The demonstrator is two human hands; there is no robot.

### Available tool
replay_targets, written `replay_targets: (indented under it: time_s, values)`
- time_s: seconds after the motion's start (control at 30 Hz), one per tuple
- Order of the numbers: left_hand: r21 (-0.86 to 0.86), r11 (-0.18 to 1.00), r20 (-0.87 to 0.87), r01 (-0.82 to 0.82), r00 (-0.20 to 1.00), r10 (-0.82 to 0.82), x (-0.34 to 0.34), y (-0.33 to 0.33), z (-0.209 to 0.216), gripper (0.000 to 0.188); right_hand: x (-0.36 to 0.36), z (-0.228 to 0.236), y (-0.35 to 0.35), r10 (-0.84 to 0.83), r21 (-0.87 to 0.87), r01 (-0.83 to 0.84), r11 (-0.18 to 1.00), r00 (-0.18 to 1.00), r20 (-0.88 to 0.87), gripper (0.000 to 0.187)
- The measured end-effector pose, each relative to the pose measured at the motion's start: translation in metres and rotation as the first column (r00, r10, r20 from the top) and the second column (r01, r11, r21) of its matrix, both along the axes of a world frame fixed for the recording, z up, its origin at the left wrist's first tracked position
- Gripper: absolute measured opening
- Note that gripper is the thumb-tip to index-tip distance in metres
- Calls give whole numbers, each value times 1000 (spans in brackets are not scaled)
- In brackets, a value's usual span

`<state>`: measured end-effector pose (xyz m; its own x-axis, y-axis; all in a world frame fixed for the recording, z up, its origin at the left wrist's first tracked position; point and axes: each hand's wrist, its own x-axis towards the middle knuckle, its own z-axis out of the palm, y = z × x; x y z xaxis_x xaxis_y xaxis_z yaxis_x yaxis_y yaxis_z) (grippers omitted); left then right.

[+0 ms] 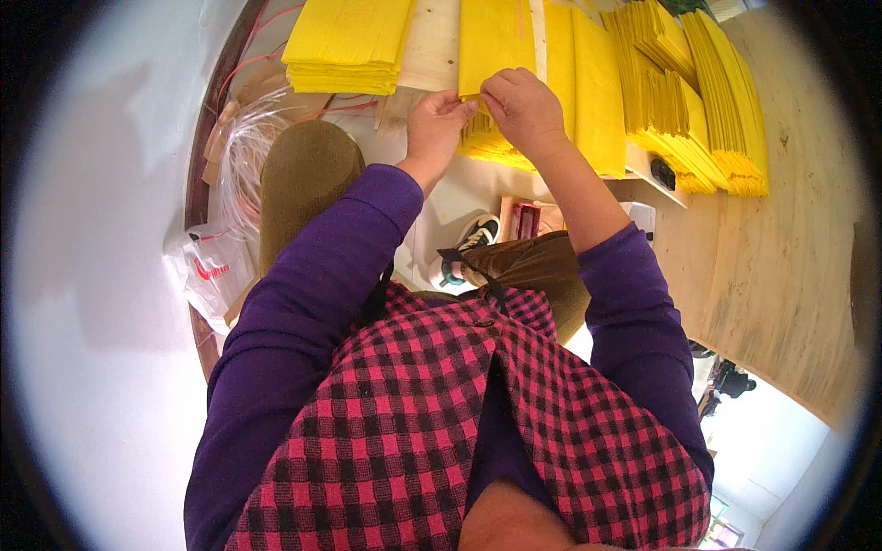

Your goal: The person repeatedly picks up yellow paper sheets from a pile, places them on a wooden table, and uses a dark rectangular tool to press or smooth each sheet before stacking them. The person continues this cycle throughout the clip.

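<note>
Both my hands meet at the near edge of a stack of flat, folded yellow fabric pieces point(497, 41) on the wooden table. My left hand point(435, 129) pinches the near left corner of the top yellow fabric piece between thumb and fingers. Close beside it, my right hand point(525, 108) is closed with bent fingers at the same edge. Its fingertips are turned down, so what they grip is partly hidden. More folded layers show below my hands.
To the left lies another yellow stack point(347, 44); several more yellow piles point(726, 101) stand on the right of the wooden table point(763, 266). White plastic strands point(250, 156) and a white plastic bag point(219, 273) are at the far left. A small black object point(662, 173) sits by the table's edge.
</note>
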<state>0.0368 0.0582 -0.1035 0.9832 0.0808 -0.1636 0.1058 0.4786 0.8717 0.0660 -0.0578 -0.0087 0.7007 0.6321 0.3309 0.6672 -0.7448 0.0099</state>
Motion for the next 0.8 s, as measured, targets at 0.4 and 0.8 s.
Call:
replay_targets:
  time_s: [0.4, 0.8]
  values:
    - [-40, 999, 6, -6, 1000, 6, 2, 1, 4, 17, -2, -2, 0, 34, -10, -34, 999, 999, 36, 7]
    - [55, 998, -22, 35, 999, -34, -4, 6, 6, 22, -9, -14, -3, -64, 59, 70, 996, 994, -90, 10]
